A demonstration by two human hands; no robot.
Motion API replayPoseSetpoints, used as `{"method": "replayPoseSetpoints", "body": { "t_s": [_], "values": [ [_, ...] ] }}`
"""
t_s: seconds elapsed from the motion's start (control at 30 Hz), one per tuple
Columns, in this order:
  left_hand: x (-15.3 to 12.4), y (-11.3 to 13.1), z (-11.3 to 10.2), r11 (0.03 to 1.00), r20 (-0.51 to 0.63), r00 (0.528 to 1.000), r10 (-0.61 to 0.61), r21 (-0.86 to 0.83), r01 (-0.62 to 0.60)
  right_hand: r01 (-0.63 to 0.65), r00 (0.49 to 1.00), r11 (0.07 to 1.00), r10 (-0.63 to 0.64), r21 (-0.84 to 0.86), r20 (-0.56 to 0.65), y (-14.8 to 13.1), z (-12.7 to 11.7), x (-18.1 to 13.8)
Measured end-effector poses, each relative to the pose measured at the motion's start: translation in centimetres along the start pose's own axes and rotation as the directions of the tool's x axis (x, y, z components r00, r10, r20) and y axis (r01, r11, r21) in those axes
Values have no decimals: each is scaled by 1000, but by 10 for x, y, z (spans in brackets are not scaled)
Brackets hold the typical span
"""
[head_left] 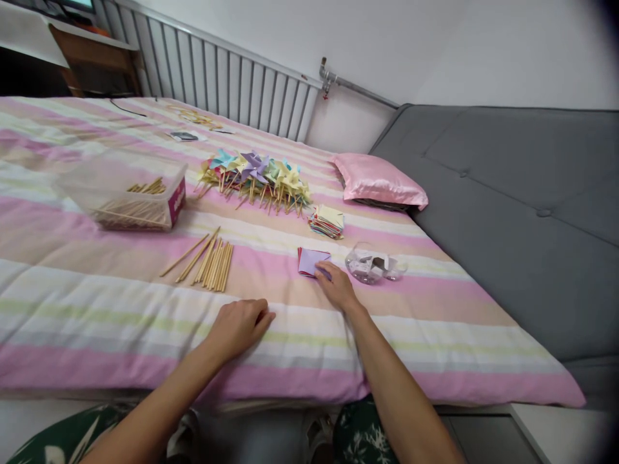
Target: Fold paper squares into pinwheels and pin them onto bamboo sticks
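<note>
My left hand rests on the bed near its front edge, fingers curled in a loose fist with nothing visible in it. The fingers of my right hand are stretched out onto a small stack of paper squares, purple on top with red showing at the edges. Its fingertips touch the right part of the top sheet; the thumb is hard to make out. Just right of that hand lies a clear plastic package with small pieces inside. Left of the hands, several thin wooden sticks lie loosely side by side.
Behind the purple stack sits a larger pile of paper squares. Many paper pinwheels on sticks lie beyond. A clear plastic box holds more sticks at left. A pink pillow lies by the grey padded headboard.
</note>
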State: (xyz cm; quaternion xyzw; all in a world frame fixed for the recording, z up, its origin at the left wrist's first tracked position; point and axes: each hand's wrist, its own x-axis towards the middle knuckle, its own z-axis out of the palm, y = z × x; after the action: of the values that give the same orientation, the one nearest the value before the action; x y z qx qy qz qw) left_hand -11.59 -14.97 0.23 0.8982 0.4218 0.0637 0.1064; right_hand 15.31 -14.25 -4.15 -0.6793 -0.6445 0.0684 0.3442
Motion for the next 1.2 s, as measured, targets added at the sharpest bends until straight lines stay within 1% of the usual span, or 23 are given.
{"method": "replayPoseSetpoints", "body": {
  "t_s": [0.27,0.6,0.7,0.9,1.07,1.2],
  "values": [
    [1,0,4,1000,-12,1000,7,-3,-7,-3,1000,1000,3,8,1,2,2,-4],
    [-1,6,-3,999,23,1000,-16,34,15,-41,998,998,42,37,-51,2,3,-4],
    [-1,7,-3,999,28,999,-21,43,19,-62,995,998,63,13,-76,-3,5,-3],
    [0,7,-3,998,23,999,-27,50,26,-168,973,983,153,-75,-174,-20,16,1],
    [0,8,-4,999,33,999,-25,47,23,-163,963,974,121,-160,-241,-24,23,1],
    [0,8,-3,998,36,999,-21,53,19,-131,971,979,94,-158,-222,-23,23,0]
  ]
}}
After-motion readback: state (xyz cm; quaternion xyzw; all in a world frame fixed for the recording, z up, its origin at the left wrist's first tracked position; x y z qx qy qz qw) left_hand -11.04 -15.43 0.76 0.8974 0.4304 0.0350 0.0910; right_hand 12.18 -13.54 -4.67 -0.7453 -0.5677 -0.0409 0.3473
